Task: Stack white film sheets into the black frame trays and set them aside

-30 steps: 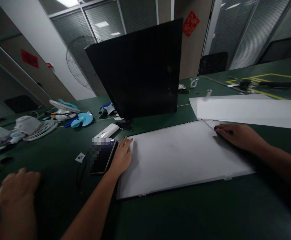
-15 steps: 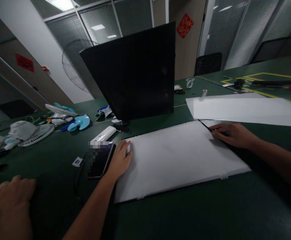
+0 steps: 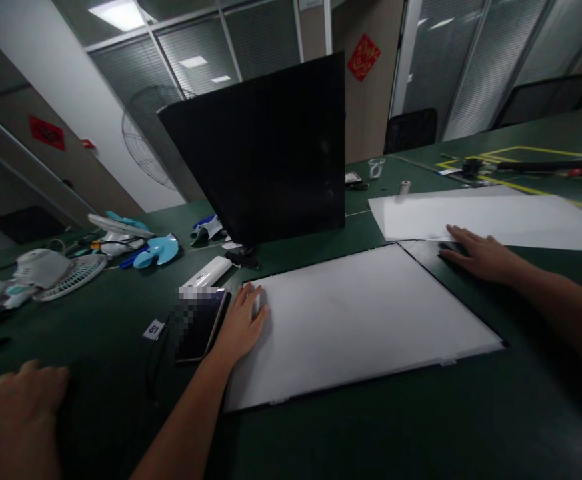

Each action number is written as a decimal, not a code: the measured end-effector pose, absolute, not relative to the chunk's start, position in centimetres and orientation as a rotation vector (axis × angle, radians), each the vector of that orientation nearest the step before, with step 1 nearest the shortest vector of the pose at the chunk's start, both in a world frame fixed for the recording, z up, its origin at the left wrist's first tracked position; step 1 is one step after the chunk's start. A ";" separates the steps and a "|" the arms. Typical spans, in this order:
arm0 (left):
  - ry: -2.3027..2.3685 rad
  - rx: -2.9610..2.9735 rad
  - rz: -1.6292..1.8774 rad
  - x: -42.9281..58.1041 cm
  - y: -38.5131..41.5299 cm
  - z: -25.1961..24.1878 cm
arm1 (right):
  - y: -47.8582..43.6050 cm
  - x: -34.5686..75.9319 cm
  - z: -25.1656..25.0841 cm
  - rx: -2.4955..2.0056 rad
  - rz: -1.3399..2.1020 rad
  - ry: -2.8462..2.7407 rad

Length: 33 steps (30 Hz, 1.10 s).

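Note:
A large white flat panel (image 3: 361, 320) with a thin dark rim lies on the green table (image 3: 371, 427) in front of me. My left hand (image 3: 241, 323) rests on the panel's left edge with its fingers laid flat, right beside a dark phone (image 3: 198, 327). My right hand (image 3: 483, 255) lies flat on the table just past the panel's far right corner. Its fingers stretch toward a big white sheet (image 3: 511, 217), and a small dark shape shows under the fingertips.
A black monitor (image 3: 271, 153) stands tilted behind the panel. Blue fan blades (image 3: 155, 247), a white fan grille (image 3: 65, 270) and a white bar-shaped device (image 3: 205, 272) lie at the left. Another person's hand (image 3: 18, 417) rests at the bottom left. A clear cup (image 3: 375, 167) stands at the back.
My right hand has left the panel's far right corner and moved back and right onto the table. My left hand stays on the left edge.

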State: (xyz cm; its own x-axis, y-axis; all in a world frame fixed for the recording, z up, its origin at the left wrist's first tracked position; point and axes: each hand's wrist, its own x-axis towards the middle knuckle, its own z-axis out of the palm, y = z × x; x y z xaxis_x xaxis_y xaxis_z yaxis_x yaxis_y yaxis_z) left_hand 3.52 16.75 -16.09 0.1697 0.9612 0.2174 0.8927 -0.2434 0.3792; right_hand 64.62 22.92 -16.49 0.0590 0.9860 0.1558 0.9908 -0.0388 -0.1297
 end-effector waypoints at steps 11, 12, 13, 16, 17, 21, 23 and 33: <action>1.852 2.305 0.545 4.0 16.4 -15.3 | 23.1 66.4 -16.5 -2.283 -0.137 -1.948; 1.850 2.307 0.551 4.0 16.4 -15.3 | 23.2 66.5 -16.7 -2.281 -0.102 -1.954; 1.846 2.310 0.557 4.0 16.4 -15.4 | 23.4 66.7 -16.8 -2.293 -0.067 -1.946; 1.846 2.317 0.550 3.9 16.5 -15.4 | 23.5 66.9 -16.8 -2.348 -0.004 -1.881; 1.849 2.319 0.539 3.9 16.5 -15.4 | 23.4 66.8 -16.7 -2.368 -0.009 -1.851; 1.845 2.324 0.533 3.8 16.5 -15.5 | 22.9 66.3 -15.8 -2.428 -0.068 -1.760; 1.842 2.331 0.540 3.7 16.5 -15.6 | 22.6 66.2 -15.6 -2.438 -0.098 -1.751; 1.858 2.339 0.532 3.7 16.7 -15.8 | 22.9 66.5 -16.3 -2.509 -0.086 -1.660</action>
State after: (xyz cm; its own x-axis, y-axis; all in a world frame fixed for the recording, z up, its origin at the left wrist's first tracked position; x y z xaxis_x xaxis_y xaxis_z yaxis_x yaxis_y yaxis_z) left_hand 3.69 16.69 -15.76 0.1906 0.9603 0.2039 0.9226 -0.2462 0.2970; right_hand 66.52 22.85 -16.29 0.3926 0.9119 0.1197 0.9194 -0.3855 -0.0784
